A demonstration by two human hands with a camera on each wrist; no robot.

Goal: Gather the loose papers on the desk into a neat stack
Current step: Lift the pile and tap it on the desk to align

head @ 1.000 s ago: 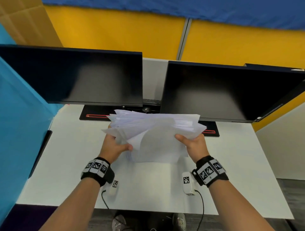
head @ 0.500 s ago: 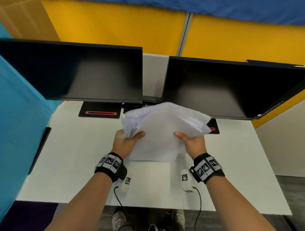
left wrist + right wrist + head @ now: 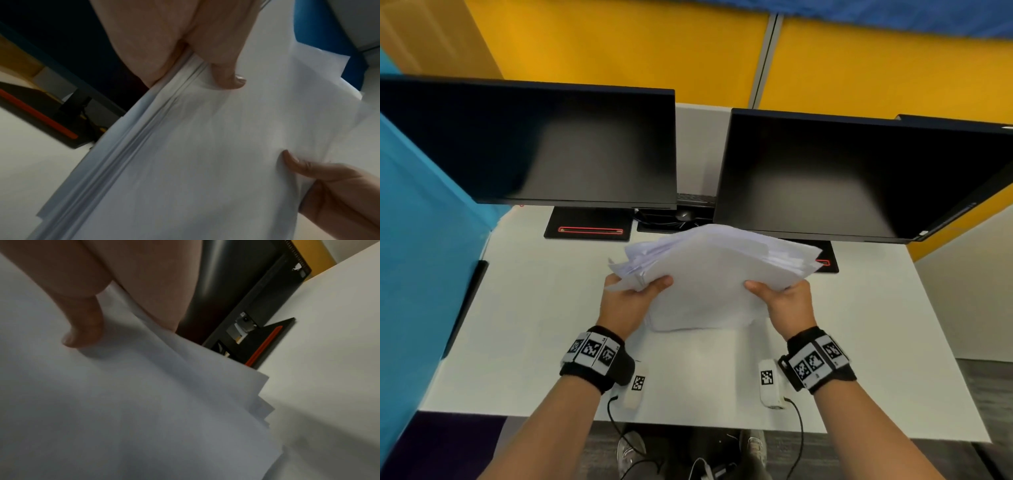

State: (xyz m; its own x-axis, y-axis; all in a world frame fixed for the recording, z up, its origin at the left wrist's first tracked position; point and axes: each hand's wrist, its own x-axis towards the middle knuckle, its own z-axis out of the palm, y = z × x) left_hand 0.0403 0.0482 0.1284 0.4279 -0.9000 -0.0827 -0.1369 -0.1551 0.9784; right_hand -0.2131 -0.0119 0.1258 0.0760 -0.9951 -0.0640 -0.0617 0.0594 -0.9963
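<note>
On the white counter, two dark monitors stand side by side at the far edge, each on a black base with a red line. Blue and yellow partitions close in the left and back.

Above the middle of the counter, the papers are held up in both hands as one thick white bundle. Its long axis runs left to right, across the person, and the sheets tilt: the near edge hangs low, close to the counter or touching it, and the far edge rises toward the monitors. The edges are not flush. At the upper left the sheets fan out in loose corners, and at the right end they step out one past another.

The left hand grips the bundle's left end, thumb on the top sheet and fingers hidden beneath. The right hand grips the right end the same way, thumb on top. In the left wrist view both thumbs press the top sheet.

Both wrists wear black bands with square printed markers. Two small white devices with cables lie on the counter near its front edge.
</note>
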